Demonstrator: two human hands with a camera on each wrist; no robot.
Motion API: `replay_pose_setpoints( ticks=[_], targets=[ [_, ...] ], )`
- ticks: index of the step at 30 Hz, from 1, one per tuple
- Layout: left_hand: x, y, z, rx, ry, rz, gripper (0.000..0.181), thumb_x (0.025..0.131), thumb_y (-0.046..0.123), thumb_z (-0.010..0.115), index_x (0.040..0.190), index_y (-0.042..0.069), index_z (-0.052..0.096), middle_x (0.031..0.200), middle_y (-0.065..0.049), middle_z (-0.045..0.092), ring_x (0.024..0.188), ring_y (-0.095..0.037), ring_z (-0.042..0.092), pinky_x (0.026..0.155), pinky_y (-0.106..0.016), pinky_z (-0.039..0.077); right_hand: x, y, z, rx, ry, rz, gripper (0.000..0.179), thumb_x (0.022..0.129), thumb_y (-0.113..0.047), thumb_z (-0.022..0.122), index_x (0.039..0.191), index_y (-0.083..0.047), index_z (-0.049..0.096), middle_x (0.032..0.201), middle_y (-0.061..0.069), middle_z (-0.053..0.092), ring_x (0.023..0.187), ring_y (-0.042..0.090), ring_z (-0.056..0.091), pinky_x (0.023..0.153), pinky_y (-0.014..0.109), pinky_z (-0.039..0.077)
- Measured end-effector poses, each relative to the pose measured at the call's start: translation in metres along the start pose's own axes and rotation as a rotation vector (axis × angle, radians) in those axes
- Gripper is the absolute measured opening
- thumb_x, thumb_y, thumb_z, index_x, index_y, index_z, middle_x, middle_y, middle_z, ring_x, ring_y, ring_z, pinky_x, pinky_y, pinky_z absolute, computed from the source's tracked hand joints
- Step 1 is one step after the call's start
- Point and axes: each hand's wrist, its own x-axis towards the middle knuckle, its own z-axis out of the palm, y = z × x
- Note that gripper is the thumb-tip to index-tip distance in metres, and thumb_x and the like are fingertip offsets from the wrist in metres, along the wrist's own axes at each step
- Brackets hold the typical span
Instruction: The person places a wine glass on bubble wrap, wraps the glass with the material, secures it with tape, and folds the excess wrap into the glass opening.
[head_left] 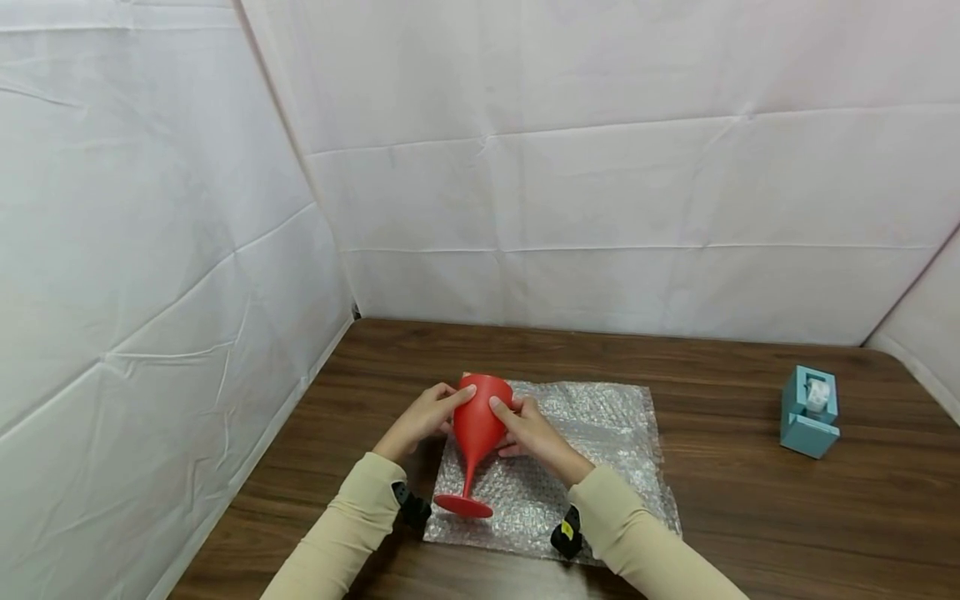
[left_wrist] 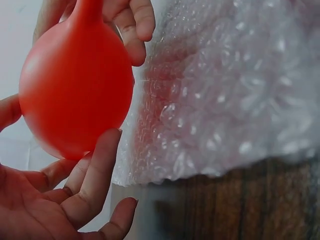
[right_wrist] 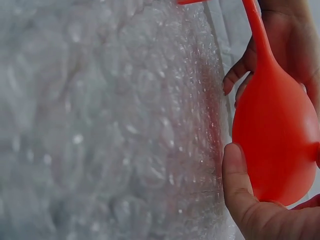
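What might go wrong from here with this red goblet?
The goblet might slip, since the left hand and right hand both grip its bowl and neither supports the foot. It is also near the left edge of the bubble wrap, so laid down there, it might roll onto the table.

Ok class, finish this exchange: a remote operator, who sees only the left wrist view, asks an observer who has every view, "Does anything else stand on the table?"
Observer: Yes, a blue tape dispenser, toward the right side of the table in the head view.
Operator: My picture cuts off the stem of the red goblet. What is at its end?
Observer: A round red foot, seen whole in the head view.
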Motion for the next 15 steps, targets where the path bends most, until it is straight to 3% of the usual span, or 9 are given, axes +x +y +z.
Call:
replay_pose_setpoints(
  ticks=[8, 15],
  targets=[
    [0.0027, -0.0002, -0.0002, 0.048, -0.006, 0.002, 0.049, 0.095, 0.044, 0.052, 0.115, -0.001, 0.057, 0.102, -0.014, 0.066, 0.073, -0.02, 0.067, 0.077, -0.038, 0.055, 0.0055, 0.0053, 0.0005, -0.041, 0.019, 0.034, 0.055, 0.098, -0.045, 0.05, 0.12, 0.003, 0.035, 0.107, 0.022, 0.059, 0.068, 0.017, 0.065, 0.068, 0.04, 0.058],
    [0.0043, 0.002, -0.0022, 0.139, 0.018, -0.002, 0.05, 0.094, 0.046, 0.052, 0.113, 0.0, 0.06, 0.106, -0.013, 0.064, 0.084, -0.022, 0.06, 0.073, -0.034, 0.05, 0.0048, 0.0011, 0.0004, -0.025, 0.02, 0.061, 0.058, 0.096, -0.046, 0.053, 0.121, 0.003, 0.034, 0.099, 0.019, 0.06, 0.064, 0.016, 0.062, 0.064, 0.035, 0.058]
  ],
)
